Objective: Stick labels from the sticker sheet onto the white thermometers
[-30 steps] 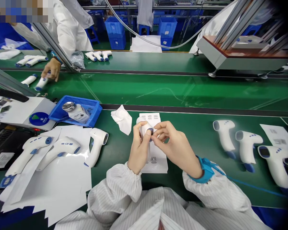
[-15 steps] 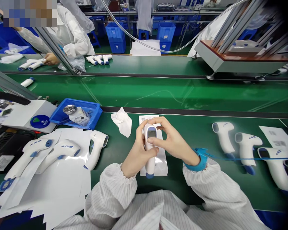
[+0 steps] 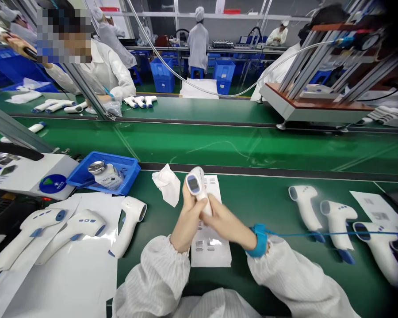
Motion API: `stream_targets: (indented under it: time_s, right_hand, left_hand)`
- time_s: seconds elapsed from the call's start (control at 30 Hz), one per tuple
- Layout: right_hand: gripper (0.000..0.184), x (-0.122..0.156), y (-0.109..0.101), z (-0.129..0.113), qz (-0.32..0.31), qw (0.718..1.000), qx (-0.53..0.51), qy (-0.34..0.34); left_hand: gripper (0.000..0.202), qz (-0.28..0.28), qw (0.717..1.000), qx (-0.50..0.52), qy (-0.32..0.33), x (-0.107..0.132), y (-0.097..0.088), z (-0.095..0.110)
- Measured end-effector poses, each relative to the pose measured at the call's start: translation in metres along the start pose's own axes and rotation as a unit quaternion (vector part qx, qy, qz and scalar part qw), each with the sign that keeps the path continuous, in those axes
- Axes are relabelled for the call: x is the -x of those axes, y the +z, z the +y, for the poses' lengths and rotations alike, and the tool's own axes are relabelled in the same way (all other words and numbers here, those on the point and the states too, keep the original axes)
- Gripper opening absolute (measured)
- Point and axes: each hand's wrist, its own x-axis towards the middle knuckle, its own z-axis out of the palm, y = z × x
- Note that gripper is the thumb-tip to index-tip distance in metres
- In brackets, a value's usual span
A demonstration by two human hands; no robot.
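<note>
Both my hands hold a white infrared thermometer [image 3: 200,187], its small screen facing up toward me. My left hand [image 3: 188,221] is wrapped round the handle and side from the left. My right hand [image 3: 224,221], with a blue strap [image 3: 260,240] on its wrist, grips the handle from the right. The fingers cover most of the handle. Beneath the hands lies a white printed sheet [image 3: 210,254] on the green table. A crumpled white tissue [image 3: 168,184] is just beyond my left hand.
More thermometers lie at left, one [image 3: 129,225] beside white paper [image 3: 82,282], and several at right, one [image 3: 307,205] nearest. A blue tray [image 3: 132,176] holds a metal-capped bottle [image 3: 108,174]. Beyond runs a green conveyor [image 3: 219,148]; a co-worker [image 3: 102,66] sits across it.
The thermometer has turned and tilted, its head now farther up and left. My right hand has shifted from the screen and top down to the handle. The view has tipped upward.
</note>
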Motion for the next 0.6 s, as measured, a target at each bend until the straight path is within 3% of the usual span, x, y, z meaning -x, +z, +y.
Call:
stream_targets:
  time_s: [0.07,0.13,0.2,0.27,0.3,0.37,0.4,0.47,0.53,0.6]
  right_hand:
    - [0.027,-0.032,-0.023,0.007,0.099,0.989,0.112,0.004]
    - [0.030,-0.070,-0.055,0.011,0.193,0.955,0.221,0.045]
    - [0.036,-0.101,-0.085,0.014,0.205,0.947,0.246,0.039]
    - [0.044,-0.118,-0.102,0.016,0.216,0.941,0.259,0.036]
    - [0.047,-0.120,-0.104,0.018,0.216,0.940,0.263,0.033]
    - [0.049,-0.114,-0.097,0.022,0.201,0.943,0.266,0.016]
    - [0.047,-0.108,-0.088,0.024,0.185,0.947,0.265,0.001]
    - [0.040,-0.090,-0.067,0.027,0.140,0.956,0.255,-0.037]
    - [0.032,-0.069,-0.044,0.027,0.094,0.965,0.236,-0.070]
    - [0.025,-0.047,-0.025,0.023,0.048,0.972,0.212,-0.087]
  left_hand:
    - [0.072,-0.015,0.991,-0.128,0.028,-0.002,-0.007,-0.006]
    - [0.069,0.029,0.960,-0.270,0.070,0.000,-0.022,-0.011]
    - [0.068,0.126,0.900,-0.404,0.106,0.005,-0.048,-0.015]
    - [0.070,0.235,0.814,-0.523,0.095,0.011,-0.081,-0.020]
    - [0.072,0.271,0.774,-0.568,0.067,0.014,-0.098,-0.023]
    - [0.075,0.285,0.736,-0.614,0.000,0.017,-0.129,-0.028]
    - [0.076,0.285,0.732,-0.618,-0.024,0.018,-0.140,-0.031]
    - [0.079,0.288,0.755,-0.587,-0.048,0.017,-0.152,-0.033]
    - [0.081,0.288,0.817,-0.498,-0.031,0.016,-0.149,-0.031]
    - [0.080,0.265,0.895,-0.358,0.011,0.018,-0.133,-0.026]
